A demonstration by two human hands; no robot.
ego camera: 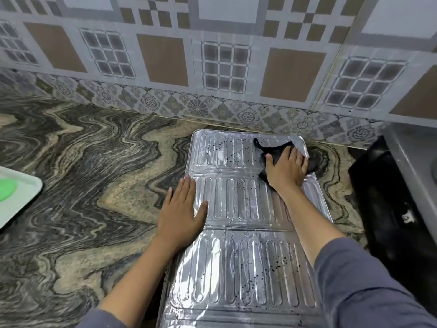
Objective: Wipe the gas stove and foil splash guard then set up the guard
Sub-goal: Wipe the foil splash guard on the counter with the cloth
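Observation:
The foil splash guard (238,204) lies flat on the marble counter, a ribbed silver sheet in three panels dotted with dark specks. My right hand (287,169) presses a black cloth (272,150) flat onto the far right corner of the guard, fingers spread over it. My left hand (183,209) lies palm down, fingers apart, on the guard's left edge at the middle panel, half on the counter. The gas stove (387,204) shows as a black body at the right edge, mostly cut off.
The swirled grey and tan marble counter (82,174) spreads to the left. A pale tray with a green round thing (14,197) sits at the left edge. A patterned tiled wall (212,67) rises behind. A grey steel ledge (411,147) stands beyond the stove.

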